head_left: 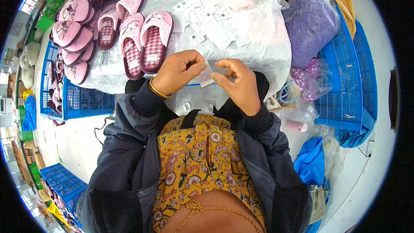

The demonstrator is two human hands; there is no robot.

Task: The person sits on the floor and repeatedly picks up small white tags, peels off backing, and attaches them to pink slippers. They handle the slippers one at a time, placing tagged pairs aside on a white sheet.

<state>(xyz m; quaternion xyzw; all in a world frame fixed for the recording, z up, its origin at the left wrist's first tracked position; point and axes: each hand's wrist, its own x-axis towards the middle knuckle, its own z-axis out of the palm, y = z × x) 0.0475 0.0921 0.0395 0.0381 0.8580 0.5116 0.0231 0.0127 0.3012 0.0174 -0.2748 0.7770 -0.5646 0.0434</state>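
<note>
Over the near edge of the plastic-covered worktop (269, 49), a small pale slip (206, 76) between two hands.
From the head view, the left hand (180, 71), fingers curled, pinches the slip; the right hand (237, 82), partly open, has its thumb at the slip's right edge, its grip unclear. Pink slippers (157, 39) stand just left; white labels (217, 33) lie scattered beyond.

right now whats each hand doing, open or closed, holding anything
Left hand: closed, pinching a pale slip.
Right hand: at the slip's edge; whether its grip is closed cannot be told.
</note>
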